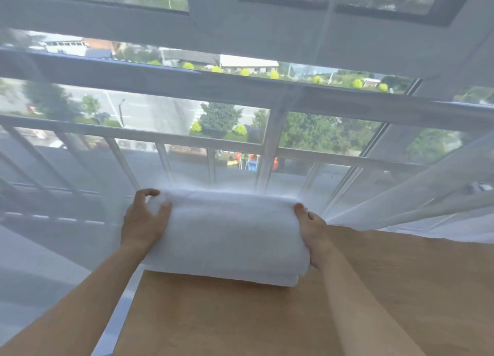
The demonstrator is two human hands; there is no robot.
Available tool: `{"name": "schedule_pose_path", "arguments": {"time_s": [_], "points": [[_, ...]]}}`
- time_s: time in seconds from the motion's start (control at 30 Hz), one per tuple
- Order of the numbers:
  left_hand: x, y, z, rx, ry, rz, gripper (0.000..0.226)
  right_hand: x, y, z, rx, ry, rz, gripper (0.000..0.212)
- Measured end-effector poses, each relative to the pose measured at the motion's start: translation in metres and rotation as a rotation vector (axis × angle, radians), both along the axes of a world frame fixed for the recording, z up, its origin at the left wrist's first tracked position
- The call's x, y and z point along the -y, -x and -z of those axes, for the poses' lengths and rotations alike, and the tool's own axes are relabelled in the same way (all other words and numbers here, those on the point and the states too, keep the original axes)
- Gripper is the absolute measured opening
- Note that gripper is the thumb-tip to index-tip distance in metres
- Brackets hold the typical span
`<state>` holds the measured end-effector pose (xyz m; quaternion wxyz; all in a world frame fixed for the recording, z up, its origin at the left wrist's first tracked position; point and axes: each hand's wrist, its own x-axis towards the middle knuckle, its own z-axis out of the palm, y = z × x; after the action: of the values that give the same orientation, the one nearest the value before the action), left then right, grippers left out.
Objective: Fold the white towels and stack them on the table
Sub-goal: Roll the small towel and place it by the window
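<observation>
- White terry cloth fills the middle of the view: a folded towel stack (227, 235) sits at the far left corner of the tabletop (374, 289), its left end reaching to or slightly past the tabletop's left edge.
- At the near edge of the stack two folded layers show, one on the other; how many towels make up the bundle cannot be told.
- The left hand (143, 222) grips the stack's left end — thumb laid over the top surface, the other fingers curled round the far corner.
- The right hand (312, 230) holds the right end, thumb on top near the far corner, palm against the side; its remaining fingers are hidden behind the towel.
- Both forearms are bare and reach in from the bottom of the view, the left one passing beside the tabletop, the right one over it.
- The tabletop is light brown wood with a faint grain, and the part in view bears only the stack.
- A sheer white curtain (401, 203) hangs just beyond the towels and drapes onto the far right part of the tabletop.
- Behind the curtain stands a window (267, 93) with a white frame and a railing of upright bars (165, 158) — trees, a road and low roofs show blurred through the glass.
</observation>
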<state>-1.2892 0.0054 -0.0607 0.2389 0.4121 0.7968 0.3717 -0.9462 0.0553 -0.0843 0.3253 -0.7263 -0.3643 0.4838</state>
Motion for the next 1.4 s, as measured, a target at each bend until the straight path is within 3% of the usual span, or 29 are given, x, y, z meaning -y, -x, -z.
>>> {"name": "schedule_pose_path", "arguments": {"time_s": [0.13, 0.2, 0.3, 0.37, 0.43, 0.5, 0.63, 0.77, 0.9, 0.97, 1.17, 1.4], "points": [[-0.006, 0.001, -0.004, -0.113, 0.071, 0.041, 0.032, -0.001, 0.001, -0.011, 0.090, 0.036, -0.059, 0.060], [-0.007, -0.004, -0.008, -0.374, 0.058, 0.114, 0.032, 0.004, 0.003, -0.022, 0.367, -0.028, -0.107, 0.055], [-0.006, -0.037, -0.018, -0.586, -0.127, 0.413, 0.031, 0.020, 0.032, -0.041, 0.830, -0.454, -0.221, 0.047], [-0.008, -0.068, -0.019, -0.554, -0.099, 0.646, 0.038, 0.027, 0.062, -0.048, 0.917, -0.592, -0.478, 0.049], [-0.007, -0.088, -0.010, -0.579, -0.002, 0.736, 0.047, 0.034, 0.086, -0.041, 0.922, -0.488, -0.712, 0.055], [-0.004, -0.085, -0.003, -0.653, 0.059, 0.744, 0.056, 0.038, 0.089, -0.030, 0.951, -0.422, -0.767, 0.062], [0.007, -0.038, 0.003, -0.722, 0.099, 0.613, 0.069, 0.038, 0.051, -0.021, 0.979, -0.364, -0.664, 0.062], [0.000, -0.038, -0.005, -0.690, 0.210, 0.527, 0.067, 0.033, 0.044, -0.031, 0.999, -0.209, -0.569, 0.061], [-0.026, -0.085, -0.015, -0.585, 0.146, 0.596, 0.044, 0.030, 0.094, -0.037, 0.875, -0.361, -0.658, 0.058], [-0.017, -0.080, -0.006, -0.617, 0.103, 0.660, 0.049, 0.030, 0.098, -0.030, 0.883, -0.382, -0.706, 0.059], [-0.002, -0.020, 0.010, -0.698, 0.108, 0.571, 0.067, 0.026, 0.059, -0.017, 0.967, -0.374, -0.618, 0.059], [0.004, -0.026, 0.009, -0.714, 0.140, 0.510, 0.069, 0.034, 0.039, -0.018, 0.842, -0.267, -0.533, 0.058]]}}
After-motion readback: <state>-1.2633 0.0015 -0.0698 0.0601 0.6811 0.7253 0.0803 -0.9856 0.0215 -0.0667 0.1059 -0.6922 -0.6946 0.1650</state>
